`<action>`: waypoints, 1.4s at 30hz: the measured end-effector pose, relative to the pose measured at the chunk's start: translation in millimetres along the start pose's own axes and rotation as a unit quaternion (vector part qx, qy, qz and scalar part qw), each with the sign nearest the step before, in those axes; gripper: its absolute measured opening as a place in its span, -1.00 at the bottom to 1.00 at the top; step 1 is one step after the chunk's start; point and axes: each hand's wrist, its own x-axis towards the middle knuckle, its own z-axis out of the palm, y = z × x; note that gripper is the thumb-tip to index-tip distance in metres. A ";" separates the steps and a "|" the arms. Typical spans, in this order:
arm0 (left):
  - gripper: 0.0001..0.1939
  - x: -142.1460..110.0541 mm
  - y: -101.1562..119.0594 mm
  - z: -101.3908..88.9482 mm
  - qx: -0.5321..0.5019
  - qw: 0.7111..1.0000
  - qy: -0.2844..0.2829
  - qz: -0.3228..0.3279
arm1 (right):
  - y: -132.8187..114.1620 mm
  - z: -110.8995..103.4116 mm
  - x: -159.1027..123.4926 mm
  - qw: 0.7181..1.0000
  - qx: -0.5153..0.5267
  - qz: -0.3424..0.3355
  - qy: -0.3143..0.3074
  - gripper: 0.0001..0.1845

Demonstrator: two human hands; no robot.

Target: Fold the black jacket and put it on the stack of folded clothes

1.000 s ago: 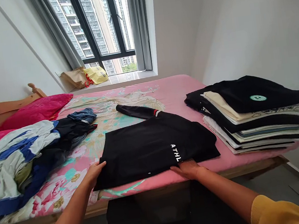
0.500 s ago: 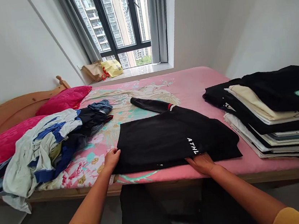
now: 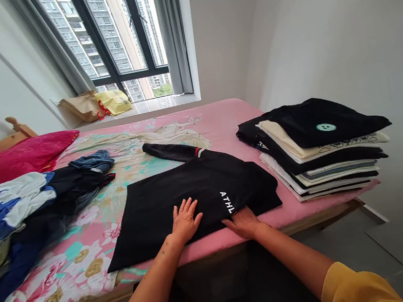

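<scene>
A black long-sleeved shirt [image 3: 177,193] with white letters "ATHL" lies partly folded on the pink flowered bed sheet [image 3: 220,124], one sleeve stretched toward the window. My left hand [image 3: 185,220] rests flat on the shirt's near middle, fingers spread. Just right of it, my right hand [image 3: 244,222] lies palm down at the shirt's front edge below the lettering, fingertips tucked at the cloth.
A tall stack of folded shirts [image 3: 319,151] sits on the bed's right corner near the wall. A heap of unfolded clothes [image 3: 21,212] lies at left, with pink pillows [image 3: 22,156] behind. Paper bags [image 3: 95,105] stand on the window sill.
My left hand has left the shirt's left edge and come to its middle, beside my right hand. The right hand stays at the front edge.
</scene>
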 end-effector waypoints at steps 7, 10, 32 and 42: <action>-0.33 0.9 -4.3 7.8 0.044 0.999 -0.014 -0.016 | 71.7 -4.5 -76.3 0.990 -0.067 0.088 0.086 -0.39; -0.33 1.0 -3.4 9.4 0.051 0.999 -0.009 -0.015 | 88.6 -15.2 -92.0 0.973 -0.050 0.142 0.175 -0.47; -0.38 3.7 -2.4 14.5 0.088 0.996 0.022 -0.011 | 114.9 -33.9 -37.5 0.956 0.073 0.066 0.275 -0.81; -0.37 2.1 -3.7 13.7 0.058 0.998 0.023 -0.011 | 105.2 -25.3 -37.4 0.957 0.031 0.040 0.285 -0.55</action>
